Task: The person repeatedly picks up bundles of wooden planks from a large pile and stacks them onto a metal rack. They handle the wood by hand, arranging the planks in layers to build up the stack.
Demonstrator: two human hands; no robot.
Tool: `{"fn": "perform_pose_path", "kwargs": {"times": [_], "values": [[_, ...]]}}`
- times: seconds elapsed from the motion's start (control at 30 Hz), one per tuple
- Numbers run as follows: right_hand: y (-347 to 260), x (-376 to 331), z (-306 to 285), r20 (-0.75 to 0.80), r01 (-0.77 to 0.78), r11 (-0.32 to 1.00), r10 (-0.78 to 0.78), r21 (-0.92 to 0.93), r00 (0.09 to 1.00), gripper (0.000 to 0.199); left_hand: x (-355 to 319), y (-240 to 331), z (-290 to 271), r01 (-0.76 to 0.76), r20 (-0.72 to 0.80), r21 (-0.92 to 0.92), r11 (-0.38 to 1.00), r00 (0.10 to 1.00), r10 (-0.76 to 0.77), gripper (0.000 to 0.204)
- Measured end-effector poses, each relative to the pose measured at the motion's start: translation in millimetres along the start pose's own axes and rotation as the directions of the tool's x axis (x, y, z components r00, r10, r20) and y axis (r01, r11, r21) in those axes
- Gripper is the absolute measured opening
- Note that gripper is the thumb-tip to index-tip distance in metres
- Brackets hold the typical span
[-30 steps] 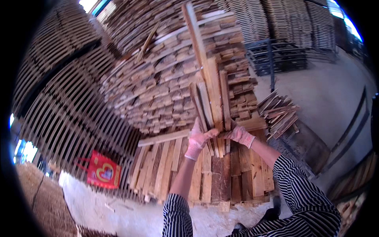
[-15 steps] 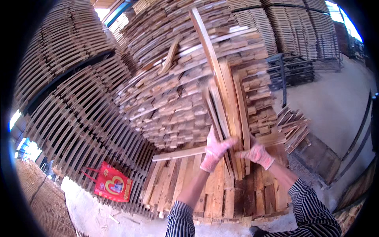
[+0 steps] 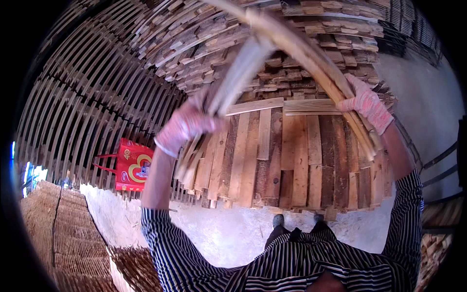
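Note:
My left hand [image 3: 185, 127], in a pinkish-white knit glove, is closed around wooden boards [image 3: 243, 70] that slant up to the right and are smeared by motion. Wrapped round another bundle of wooden boards [image 3: 318, 63] is my right hand [image 3: 368, 103], gloved alike; that bundle leans up to the left. The upper ends of both bundles meet or overlap in the view above the stack. Below my hands lies a layer of boards [image 3: 277, 170] set side by side. Across its far side rest thin slats [image 3: 258, 105].
A tall pile of stacked boards [image 3: 209, 48] rises behind. Racks of spaced slats [image 3: 97, 107] stand at left, with a red bag [image 3: 134, 165] against them. Brown stacked material [image 3: 73, 233] is at lower left. Concrete floor [image 3: 209, 238] shows around my feet [image 3: 278, 220].
My hands have moved apart, left hand to the left and right hand to the right and up. The single upright bundle is now split between them. The view has tipped downward.

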State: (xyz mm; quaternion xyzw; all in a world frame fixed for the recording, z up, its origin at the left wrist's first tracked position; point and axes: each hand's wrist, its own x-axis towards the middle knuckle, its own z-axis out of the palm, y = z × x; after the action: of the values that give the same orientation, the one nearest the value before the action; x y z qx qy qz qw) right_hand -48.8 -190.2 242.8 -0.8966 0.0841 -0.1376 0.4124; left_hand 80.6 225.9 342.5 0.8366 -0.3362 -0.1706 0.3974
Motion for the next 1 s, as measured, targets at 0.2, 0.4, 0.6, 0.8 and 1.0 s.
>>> {"fn": "perform_pose_path", "kwargs": {"times": [0.2,0.4,0.6,0.8,1.0], "values": [[26.9,44.7,106.5,0.263,0.022,0.827,0.154,-0.562,0.952,0.097,-39.6,-110.4,39.7,0.116,0.146,0.762,0.637,0.928,-0.343,0.076],[76.6,73.4,200.0,0.435,0.253,0.654,0.129,-0.713,0.891,0.089,-44.6,-210.0,110.3,0.020,0.217,0.643,0.766,0.954,-0.207,0.067],[89.4,61.6,200.0,0.324,0.177,0.701,0.081,-0.691,0.943,0.083,-66.6,-253.0,132.9,-0.020,0.147,0.575,0.818,0.986,-0.079,0.073],[60.6,16.0,144.0,0.226,0.138,0.730,0.024,-0.669,0.974,0.081,-69.9,-298.8,112.2,-0.200,0.254,0.720,0.665,0.967,0.016,0.068],[25.4,-83.1,80.6,0.335,0.139,0.814,0.071,-0.563,0.939,0.078,-54.6,-284.3,84.4,-0.063,0.312,0.732,0.678,0.916,-0.252,0.067]]}}
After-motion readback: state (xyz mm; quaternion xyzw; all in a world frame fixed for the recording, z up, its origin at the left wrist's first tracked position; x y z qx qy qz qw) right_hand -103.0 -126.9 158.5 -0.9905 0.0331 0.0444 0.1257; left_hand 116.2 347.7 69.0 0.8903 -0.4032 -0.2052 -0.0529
